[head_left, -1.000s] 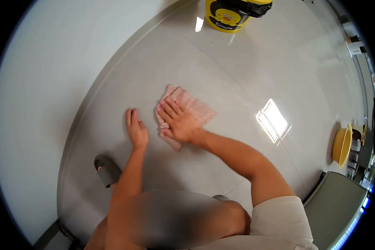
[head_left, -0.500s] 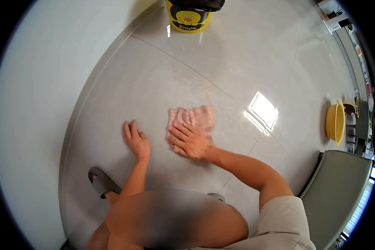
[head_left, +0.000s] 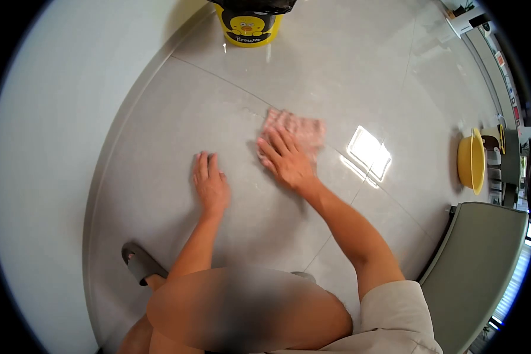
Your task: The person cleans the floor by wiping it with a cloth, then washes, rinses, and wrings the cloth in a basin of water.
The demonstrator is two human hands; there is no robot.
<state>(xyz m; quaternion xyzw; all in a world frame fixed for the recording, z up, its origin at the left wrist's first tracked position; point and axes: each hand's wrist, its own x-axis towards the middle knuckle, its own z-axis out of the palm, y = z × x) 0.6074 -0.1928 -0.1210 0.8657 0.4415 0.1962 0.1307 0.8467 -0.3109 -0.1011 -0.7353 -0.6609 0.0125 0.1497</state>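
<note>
A pink cloth lies on the grey tiled floor, its far edge wrinkled and slightly blurred. My right hand rests flat on the cloth's near left part, fingers stretched out and apart, pressing it to the floor. Part of the cloth is hidden beneath that hand. To the left, my left hand leans on the bare floor with its fingers extended and holds nothing.
A yellow bin with a black liner stands at the far end beside the white wall. On the right are a yellow basin and a grey-green padded seat. My slippered foot is at lower left.
My right hand has slid the cloth forward and to the right across the floor. My left hand has also shifted forward and a little right.
</note>
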